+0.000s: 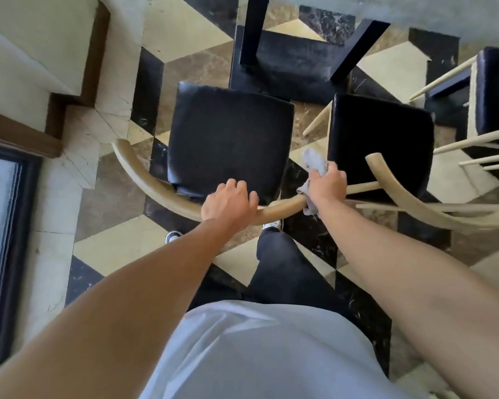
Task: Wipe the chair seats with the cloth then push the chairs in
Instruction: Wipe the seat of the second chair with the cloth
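Grey rumpled cloth (314,165) is bunched in my right hand (327,182), whose grip also curls round the right end of the pale curved wooden backrest (280,208), while my left hand (229,201) wraps its grip over the same rail nearer the middle. With both hands on that rail I judge the push is in hand, so I should press evenly and straight to slide the black padded chair seat (228,139) squarely under the grey counter (415,12). Keeping the cloth tucked in my palm should stop it snagging the neighbouring black-seated chair (380,136) just beside mine.

No legible text, labels, brands or nos. anywhere in view.
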### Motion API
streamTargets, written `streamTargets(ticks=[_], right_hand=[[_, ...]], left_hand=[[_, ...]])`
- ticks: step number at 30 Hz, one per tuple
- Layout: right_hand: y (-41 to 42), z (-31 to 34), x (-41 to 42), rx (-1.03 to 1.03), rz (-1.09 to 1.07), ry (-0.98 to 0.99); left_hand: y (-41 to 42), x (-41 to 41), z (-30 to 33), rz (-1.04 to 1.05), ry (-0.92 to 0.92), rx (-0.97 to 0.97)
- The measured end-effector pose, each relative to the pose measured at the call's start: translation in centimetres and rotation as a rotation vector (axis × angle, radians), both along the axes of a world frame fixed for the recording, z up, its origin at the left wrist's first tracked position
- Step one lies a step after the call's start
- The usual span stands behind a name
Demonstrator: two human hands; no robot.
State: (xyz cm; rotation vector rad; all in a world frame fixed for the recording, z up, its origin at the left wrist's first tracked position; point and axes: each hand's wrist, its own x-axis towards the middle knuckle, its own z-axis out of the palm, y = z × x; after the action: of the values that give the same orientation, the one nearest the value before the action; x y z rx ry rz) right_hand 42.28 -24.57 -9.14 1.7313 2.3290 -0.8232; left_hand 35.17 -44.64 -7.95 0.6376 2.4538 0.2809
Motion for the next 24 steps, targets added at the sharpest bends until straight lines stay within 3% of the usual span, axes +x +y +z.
streamTargets(ticks=[3,6,12,24], right_hand=[[-1.4,0.4,-0.2,0.023,-0.020,-0.106],[-3.5,0.3,-0.1,0.072,-0.066,-0.157],[-7.0,0.3,1.1,0.120,-0.142,-0.150],[-10.7,0.1,2.9,0.252,-0.224,0.007]], left_hand=[[-1.0,-0.8,0.1,-0.154,-0.110,0.075],[-3.9,-2.5,-0.6,-0.373,-0.076,0.132],[-9.7,-6.7,-2.3,-0.424,0.049,0.059],[-10.1,-6.3,-1.6,-0.445,0.101,0.004]])
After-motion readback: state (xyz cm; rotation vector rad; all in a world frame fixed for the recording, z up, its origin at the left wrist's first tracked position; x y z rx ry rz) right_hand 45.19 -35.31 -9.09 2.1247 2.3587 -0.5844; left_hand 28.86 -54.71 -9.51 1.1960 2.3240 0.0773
